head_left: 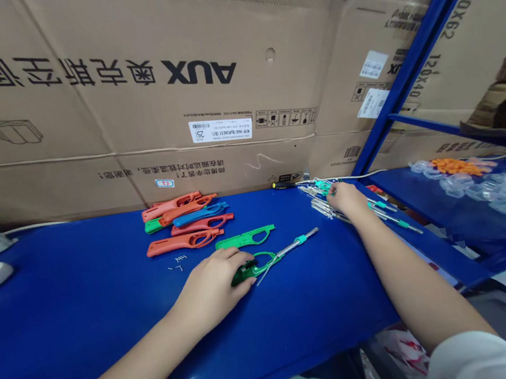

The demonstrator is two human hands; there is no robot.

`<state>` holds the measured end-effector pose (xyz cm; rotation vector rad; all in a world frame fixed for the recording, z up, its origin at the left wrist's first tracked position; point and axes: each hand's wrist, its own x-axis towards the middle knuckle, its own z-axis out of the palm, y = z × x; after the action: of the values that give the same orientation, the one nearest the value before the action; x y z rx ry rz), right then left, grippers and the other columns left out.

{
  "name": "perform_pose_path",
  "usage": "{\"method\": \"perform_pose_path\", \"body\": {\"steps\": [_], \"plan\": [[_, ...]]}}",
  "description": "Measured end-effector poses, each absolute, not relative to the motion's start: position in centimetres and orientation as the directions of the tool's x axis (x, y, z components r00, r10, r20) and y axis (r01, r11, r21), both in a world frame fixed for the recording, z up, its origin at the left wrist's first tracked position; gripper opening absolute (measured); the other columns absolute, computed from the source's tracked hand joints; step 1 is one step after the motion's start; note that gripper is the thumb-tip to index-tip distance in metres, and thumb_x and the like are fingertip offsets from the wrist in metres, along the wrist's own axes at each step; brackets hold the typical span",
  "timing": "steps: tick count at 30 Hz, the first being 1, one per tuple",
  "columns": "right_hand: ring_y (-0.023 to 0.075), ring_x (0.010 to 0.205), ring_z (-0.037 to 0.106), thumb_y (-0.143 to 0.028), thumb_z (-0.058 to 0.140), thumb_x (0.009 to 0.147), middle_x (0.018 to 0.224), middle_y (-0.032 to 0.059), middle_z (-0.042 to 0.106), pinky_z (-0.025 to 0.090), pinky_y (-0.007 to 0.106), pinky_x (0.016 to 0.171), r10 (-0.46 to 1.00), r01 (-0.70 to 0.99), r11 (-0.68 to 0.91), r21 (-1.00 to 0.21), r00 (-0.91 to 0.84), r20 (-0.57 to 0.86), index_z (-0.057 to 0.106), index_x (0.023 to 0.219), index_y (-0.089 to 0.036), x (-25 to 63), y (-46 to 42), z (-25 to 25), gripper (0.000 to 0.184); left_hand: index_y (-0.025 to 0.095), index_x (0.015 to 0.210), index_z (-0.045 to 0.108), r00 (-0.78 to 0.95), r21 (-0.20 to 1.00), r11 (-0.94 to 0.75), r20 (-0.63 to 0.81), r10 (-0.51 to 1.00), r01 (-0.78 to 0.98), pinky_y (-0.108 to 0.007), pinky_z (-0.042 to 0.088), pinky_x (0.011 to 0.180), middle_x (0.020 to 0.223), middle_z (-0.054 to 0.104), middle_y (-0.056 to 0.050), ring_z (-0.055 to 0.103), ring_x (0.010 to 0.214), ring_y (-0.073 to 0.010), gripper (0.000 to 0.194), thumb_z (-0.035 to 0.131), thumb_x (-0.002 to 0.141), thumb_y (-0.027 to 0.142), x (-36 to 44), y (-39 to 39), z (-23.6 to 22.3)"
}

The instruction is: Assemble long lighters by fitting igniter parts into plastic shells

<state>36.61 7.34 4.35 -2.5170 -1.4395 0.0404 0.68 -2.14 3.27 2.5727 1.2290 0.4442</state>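
Observation:
My left hand (217,285) is closed around the handle end of a green lighter shell (265,263) on the blue table. From that shell a metal lighter tube (294,244) with a teal collar points up and right, and a thin wire hangs beside it. A second green shell half (245,238) lies just behind. At the right, my right hand (346,198) reaches into a pile of metal tubes with teal collars (320,207). Its fingertips are together at the pile; what they pinch, if anything, is hidden. More such tubes (394,218) stick out beyond my right wrist.
Red, blue and green lighter bodies (185,216) lie stacked at the back, with several small screws (178,262) in front. A screwdriver (283,184) rests by the cardboard wall (151,122). A blue metal post (406,63) rises at right, before orange parts (458,167) and clear plastic pieces.

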Motion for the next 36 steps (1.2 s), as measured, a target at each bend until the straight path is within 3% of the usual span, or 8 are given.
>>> {"method": "perform_pose_path", "body": {"steps": [7, 16, 20, 23, 25, 28, 32, 36], "plan": [[0.0243, 0.099, 0.068, -0.020, 0.056, 0.085, 0.102, 0.0123, 0.075, 0.047, 0.027, 0.081, 0.866, 0.893, -0.337, -0.298, 0.418, 0.275, 0.073, 0.095, -0.017, 37.5, 6.7, 4.4, 0.021, 0.026, 0.115, 0.071, 0.595, 0.371, -0.630, 0.219, 0.774, 0.683, -0.039, 0.053, 0.092, 0.116, 0.071, -0.006, 0.066, 0.107, -0.0276, 0.029, 0.067, 0.087, 0.024, 0.6, -1.8, 2.7], [0.0287, 0.102, 0.065, -0.025, 0.059, 0.084, 0.111, 0.0148, 0.070, 0.048, 0.033, 0.083, 0.845, 0.877, -0.268, -0.398, 0.412, 0.340, 0.075, 0.085, -0.016, 37.1, 5.9, 4.8, 0.019, 0.024, 0.117, 0.070, 0.603, 0.368, -0.631, 0.204, 0.771, 0.682, -0.041, 0.053, 0.093, 0.116, 0.070, -0.008, 0.066, 0.105, -0.0277, 0.028, 0.063, 0.090, 0.024, 0.7, -1.8, 2.6], [0.0210, 0.077, 0.065, -0.033, 0.061, 0.084, 0.087, 0.0087, 0.072, 0.051, 0.030, 0.071, 0.874, 0.844, -0.140, -0.517, 0.351, 0.336, 0.075, 0.088, -0.016, 35.0, 5.3, 6.0, 0.022, 0.025, 0.116, 0.070, 0.586, 0.429, -0.624, 0.236, 0.775, 0.653, -0.042, 0.052, 0.093, 0.115, 0.071, -0.007, 0.065, 0.105, -0.0278, 0.028, 0.065, 0.088, 0.026, 0.9, -1.9, 2.8], [0.0176, 0.066, 0.060, -0.048, 0.065, 0.080, 0.075, 0.0045, 0.067, 0.048, 0.026, 0.054, 0.957, 0.545, 0.118, -0.830, 0.162, 0.242, 0.071, 0.088, -0.017, 31.5, 4.0, 6.6, 0.033, 0.025, 0.116, 0.070, 0.529, 0.551, -0.590, 0.289, 0.798, 0.590, -0.040, 0.051, 0.095, 0.116, 0.070, -0.007, 0.063, 0.107, -0.0258, 0.026, 0.062, 0.091, 0.032, 1.2, -2.0, 2.8], [0.0159, 0.065, 0.058, -0.052, 0.071, 0.075, 0.073, 0.0018, 0.063, 0.047, 0.025, 0.053, 0.985, 0.372, 0.165, -0.913, -0.022, 0.169, 0.068, 0.082, -0.019, 28.6, 2.6, 6.5, 0.034, 0.024, 0.116, 0.069, 0.462, 0.641, -0.547, 0.319, 0.827, 0.538, -0.038, 0.051, 0.095, 0.114, 0.071, -0.007, 0.064, 0.107, -0.0242, 0.026, 0.061, 0.093, 0.035, 1.5, -2.1, 2.8], [0.0117, 0.055, 0.050, -0.053, 0.069, 0.078, 0.066, -0.0011, 0.058, 0.041, 0.023, 0.049, 0.973, 0.292, 0.159, -0.943, -0.209, 0.100, 0.067, 0.081, -0.019, 24.9, 0.7, 5.6, 0.034, 0.023, 0.105, 0.072, 0.396, 0.712, -0.508, 0.339, 0.853, 0.484, -0.035, 0.050, 0.091, 0.105, 0.073, -0.005, 0.065, 0.099, -0.0226, 0.022, 0.064, 0.092, 0.039, 1.8, -2.2, 3.0], [0.0113, 0.060, 0.050, -0.053, 0.070, 0.080, 0.072, -0.0005, 0.057, 0.042, 0.023, 0.053, 0.953, 0.157, 0.199, -0.967, -0.260, 0.154, 0.064, 0.080, -0.019, 22.7, -0.4, 3.9, 0.035, 0.020, 0.081, 0.069, 0.356, 0.750, -0.473, 0.332, 0.874, 0.463, -0.029, 0.047, 0.075, 0.082, 0.070, -0.002, 0.062, 0.079, -0.0182, 0.024, 0.059, 0.095, 0.037, 1.9, -2.2, 3.3], [0.0109, 0.060, 0.047, -0.052, 0.069, 0.083, 0.070, -0.0018, 0.053, 0.041, 0.024, 0.056, 0.932, 0.134, 0.207, -0.969, -0.329, 0.154, 0.061, 0.080, -0.019, 22.9, -0.2, 3.2, 0.034, 0.019, 0.075, 0.065, 0.340, 0.794, -0.423, 0.290, 0.895, 0.436, -0.025, 0.041, 0.063, 0.074, 0.066, 0.000, 0.057, 0.069, -0.0147, 0.026, 0.060, 0.093, 0.037, 2.0, -2.2, 3.2]]}}
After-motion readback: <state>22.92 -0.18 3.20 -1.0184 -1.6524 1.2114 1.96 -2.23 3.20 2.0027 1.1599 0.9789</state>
